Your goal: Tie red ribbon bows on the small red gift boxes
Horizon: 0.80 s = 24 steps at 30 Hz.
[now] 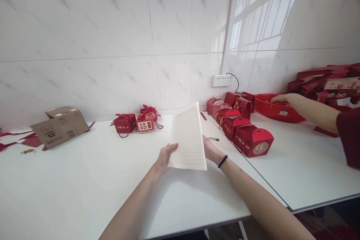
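Observation:
A white lined notebook (189,138) is tilted up above the white table, its pages towards me. My left hand (165,157) grips its lower left edge, thumb on the front and the other fingers behind. At the right edge, my right hand (210,150), with a black band on the wrist, reaches behind the notebook, so its fingers are hidden. A pen (214,139) with a dark end pokes out just above that hand; whether it is held or lies on the table, I cannot tell.
Small red gift boxes (125,123) with ribbons stand near the wall. More red boxes (251,138) form a row at right. A co-worker's hand (279,98) is in a red basin (264,110), beside piled red packaging (326,82). Brown cardboard (60,129) lies left.

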### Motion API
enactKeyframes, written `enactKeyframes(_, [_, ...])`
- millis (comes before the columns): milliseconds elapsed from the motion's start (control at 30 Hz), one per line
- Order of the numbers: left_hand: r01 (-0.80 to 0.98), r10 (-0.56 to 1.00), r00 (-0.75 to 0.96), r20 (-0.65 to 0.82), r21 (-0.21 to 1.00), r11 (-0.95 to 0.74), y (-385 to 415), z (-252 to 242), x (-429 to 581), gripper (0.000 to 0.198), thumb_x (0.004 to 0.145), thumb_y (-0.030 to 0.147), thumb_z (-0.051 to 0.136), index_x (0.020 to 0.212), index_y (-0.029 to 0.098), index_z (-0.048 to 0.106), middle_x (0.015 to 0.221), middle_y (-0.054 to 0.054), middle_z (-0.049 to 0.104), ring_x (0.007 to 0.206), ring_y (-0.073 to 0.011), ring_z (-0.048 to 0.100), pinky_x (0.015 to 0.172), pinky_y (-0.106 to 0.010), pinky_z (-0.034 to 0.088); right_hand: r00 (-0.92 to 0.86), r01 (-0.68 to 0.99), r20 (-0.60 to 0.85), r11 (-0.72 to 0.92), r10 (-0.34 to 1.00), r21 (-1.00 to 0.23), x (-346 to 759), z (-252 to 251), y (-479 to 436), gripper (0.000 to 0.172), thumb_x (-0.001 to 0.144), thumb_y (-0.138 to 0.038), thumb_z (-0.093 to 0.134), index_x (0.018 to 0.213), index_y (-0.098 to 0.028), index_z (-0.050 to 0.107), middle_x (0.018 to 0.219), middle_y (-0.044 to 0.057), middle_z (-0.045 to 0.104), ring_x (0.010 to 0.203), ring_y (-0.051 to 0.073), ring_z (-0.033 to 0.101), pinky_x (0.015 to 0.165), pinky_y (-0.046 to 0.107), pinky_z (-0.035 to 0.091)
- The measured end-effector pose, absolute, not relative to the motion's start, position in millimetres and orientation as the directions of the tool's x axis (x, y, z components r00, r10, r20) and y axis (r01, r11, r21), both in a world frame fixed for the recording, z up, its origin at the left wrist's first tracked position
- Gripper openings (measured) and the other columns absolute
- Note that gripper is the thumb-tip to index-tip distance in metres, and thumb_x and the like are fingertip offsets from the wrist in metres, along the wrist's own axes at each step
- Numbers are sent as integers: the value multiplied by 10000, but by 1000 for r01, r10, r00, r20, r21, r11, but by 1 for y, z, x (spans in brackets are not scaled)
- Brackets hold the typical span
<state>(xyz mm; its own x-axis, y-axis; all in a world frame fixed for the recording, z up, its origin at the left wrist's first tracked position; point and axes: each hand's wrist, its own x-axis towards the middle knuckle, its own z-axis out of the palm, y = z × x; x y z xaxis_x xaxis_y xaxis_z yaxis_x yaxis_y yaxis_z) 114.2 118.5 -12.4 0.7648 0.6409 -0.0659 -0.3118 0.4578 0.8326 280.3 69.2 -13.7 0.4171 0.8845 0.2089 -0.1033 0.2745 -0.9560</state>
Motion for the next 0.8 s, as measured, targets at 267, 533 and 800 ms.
enactKeyframes(267, [-293,877,480,-2,942,162,134,-10,101,256,524,370,673,612,133,635,620,-64,668,747,-276,639,698,-344,478,456,-169,239,346,858,-923,295,-2,65,438,548,-484,735,597,-207,400,571,-50,474,568,129,479,524,234,379])
enactKeyframes(533, [604,771,251,585,528,-597,161,-5,27,298,662,362,534,869,173,633,1065,-121,600,1078,-329,489,921,-467,367,494,392,375,184,784,-901,357,11,44,336,472,-303,814,562,-215,503,485,-42,445,478,141,421,507,266,300])
enactKeyframes(800, [314,367,923,120,317,-895,121,-21,115,447,848,307,392,1279,219,470,1412,-68,390,1357,-237,238,1105,-432,152,264,548,408,213,874,-809,319,-33,70,91,754,-265,596,741,-238,510,602,-20,551,589,178,517,604,274,380])
